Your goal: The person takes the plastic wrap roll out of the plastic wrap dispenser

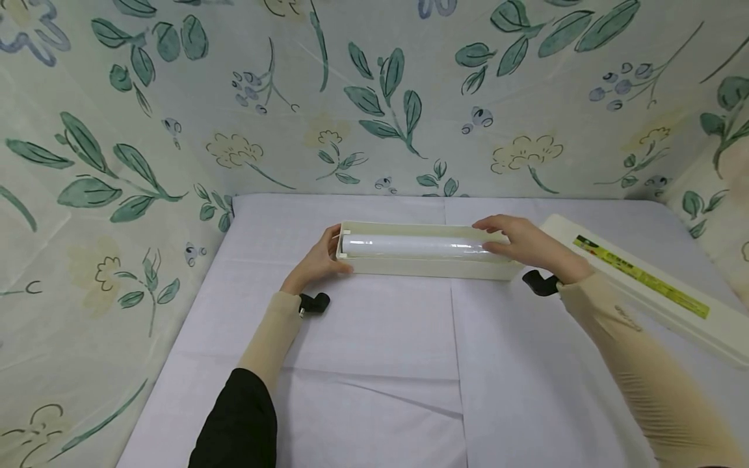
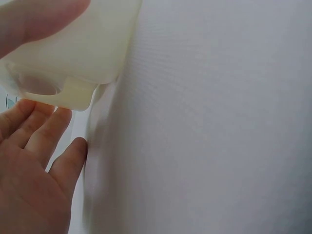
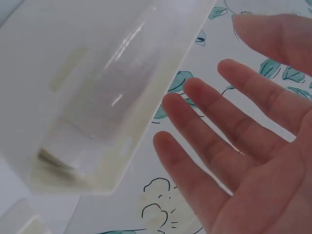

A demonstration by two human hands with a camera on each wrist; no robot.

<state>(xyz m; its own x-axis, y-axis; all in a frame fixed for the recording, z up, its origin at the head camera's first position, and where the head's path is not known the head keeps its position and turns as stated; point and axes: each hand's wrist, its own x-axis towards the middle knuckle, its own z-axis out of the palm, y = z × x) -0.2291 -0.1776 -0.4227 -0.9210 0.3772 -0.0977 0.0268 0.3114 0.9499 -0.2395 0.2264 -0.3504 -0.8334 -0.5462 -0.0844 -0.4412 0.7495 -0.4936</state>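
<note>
A long cream plastic box [image 1: 421,268], open at the top, lies crosswise on the table with a roll of clear plastic film [image 1: 404,246] inside it. My left hand [image 1: 318,261] grips the box's left end, thumb on the near side and fingers at the far side; the left wrist view shows the fingertips touching the end of the box [image 2: 105,46]. Above the box's right end hovers my right hand [image 1: 529,246]. In the right wrist view its straight, spread fingers [image 3: 190,161] stand apart from the box, where the roll [image 3: 117,80] shows.
A long cream lid [image 1: 620,299] with a yellow-green label [image 1: 643,276] lies slanted at the right, partly behind my right forearm. White cloth [image 1: 374,403] covers the table. Floral fabric [image 1: 328,130] hangs behind and at both sides.
</note>
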